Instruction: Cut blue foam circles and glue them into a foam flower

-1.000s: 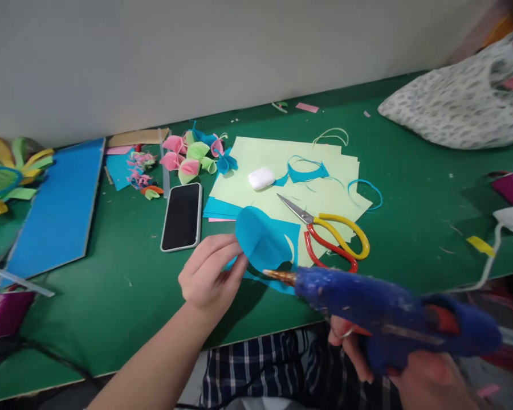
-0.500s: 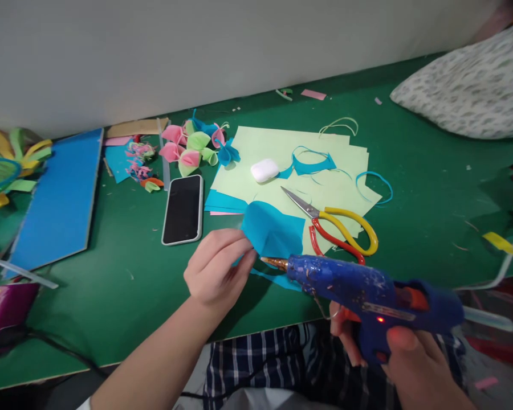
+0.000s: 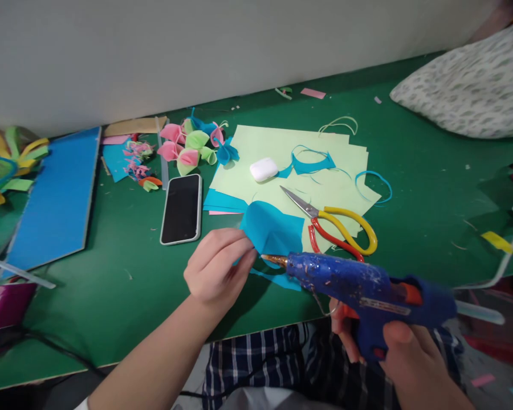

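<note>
My left hand pinches the edge of a curved blue paper piece just above the table. A blue hot glue gun is gripped in my right hand, its brassy nozzle pointing left at the lower edge of the paper, close to my left fingertips. Whether the nozzle touches the paper I cannot tell. A clear glue stick juts from the gun's rear. Beyond the gun lie scissors with one yellow and one red handle, on pale green paper sheets. A blue paper scrap lies beneath the nozzle.
Left of the sheets are a phone, folded pink, green and blue paper petals and a blue board. A white case rests on the sheets. A purple box with a black cable sits at the left edge, a patterned cloth far right.
My right hand and the glue gun have shifted very slightly left. The red light on the gun's side no longer shows. My left hand and the paper hold nearly still.
</note>
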A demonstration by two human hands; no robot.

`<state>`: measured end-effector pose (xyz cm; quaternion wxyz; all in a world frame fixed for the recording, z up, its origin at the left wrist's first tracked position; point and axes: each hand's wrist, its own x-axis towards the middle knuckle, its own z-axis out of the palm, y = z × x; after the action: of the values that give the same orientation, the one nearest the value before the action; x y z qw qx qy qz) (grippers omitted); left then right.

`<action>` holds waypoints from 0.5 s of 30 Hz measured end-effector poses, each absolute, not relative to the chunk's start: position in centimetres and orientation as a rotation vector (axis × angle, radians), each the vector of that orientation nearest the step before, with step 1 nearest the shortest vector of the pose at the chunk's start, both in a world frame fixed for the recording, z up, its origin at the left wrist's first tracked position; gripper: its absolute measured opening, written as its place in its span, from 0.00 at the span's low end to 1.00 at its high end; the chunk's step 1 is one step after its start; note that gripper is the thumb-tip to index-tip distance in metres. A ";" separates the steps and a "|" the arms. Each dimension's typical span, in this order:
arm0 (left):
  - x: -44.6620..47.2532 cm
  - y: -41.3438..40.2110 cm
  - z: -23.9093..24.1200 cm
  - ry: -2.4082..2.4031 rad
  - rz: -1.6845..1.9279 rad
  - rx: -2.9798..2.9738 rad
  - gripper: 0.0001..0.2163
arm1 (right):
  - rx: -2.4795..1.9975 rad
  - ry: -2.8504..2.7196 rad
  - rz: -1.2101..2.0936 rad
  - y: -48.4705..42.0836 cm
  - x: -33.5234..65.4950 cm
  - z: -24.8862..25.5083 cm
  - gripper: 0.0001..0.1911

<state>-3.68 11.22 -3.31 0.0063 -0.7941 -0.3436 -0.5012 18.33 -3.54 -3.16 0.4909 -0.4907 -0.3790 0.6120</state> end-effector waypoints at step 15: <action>-3.8 11.2 -3.3 -1.071 -1.576 -2.492 0.10 | -1.158 -0.763 1.537 -0.1 17.7 -2.9 0.25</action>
<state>-3.81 11.15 -3.35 0.0022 -0.7945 -0.3414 -0.5023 17.73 -0.13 -2.92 0.5103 -0.4812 -0.3171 0.6384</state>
